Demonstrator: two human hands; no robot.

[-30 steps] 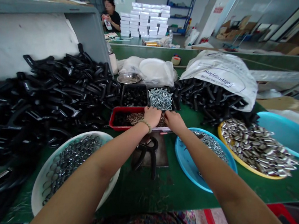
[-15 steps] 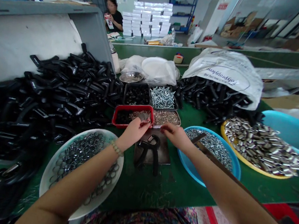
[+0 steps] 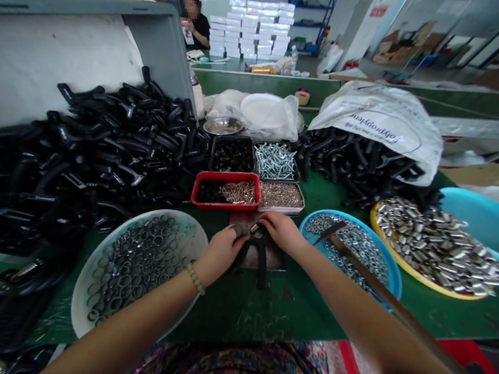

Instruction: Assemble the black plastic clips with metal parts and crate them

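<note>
My left hand (image 3: pixel 220 251) is closed, pinching a small grey part at its fingertips just above a black hand-grip assembly (image 3: pixel 257 259) lying on a dark metal plate (image 3: pixel 274 260). My right hand (image 3: pixel 281 229) is closed too, its fingertips on a small metal piece at the top of that assembly, touching the left hand's part. Just beyond both hands stand a red tray (image 3: pixel 226 190) of small dark and brass parts and a tray of tiny brass pieces (image 3: pixel 281 196).
A white bowl of metal rings (image 3: pixel 135 261) sits left; a blue bowl of nuts (image 3: pixel 352 242) with a long rod (image 3: pixel 398 311) across it sits right. Black handles (image 3: pixel 100 144) pile up left and under a white sack (image 3: pixel 375 123). A yellow bowl of sleeves (image 3: pixel 433 246), a screw tray (image 3: pixel 275 161); people work far behind.
Both hands have drawn back from the screw and parts trays toward me and come down together over the black assembly on the plate, each now pinching a small part.
</note>
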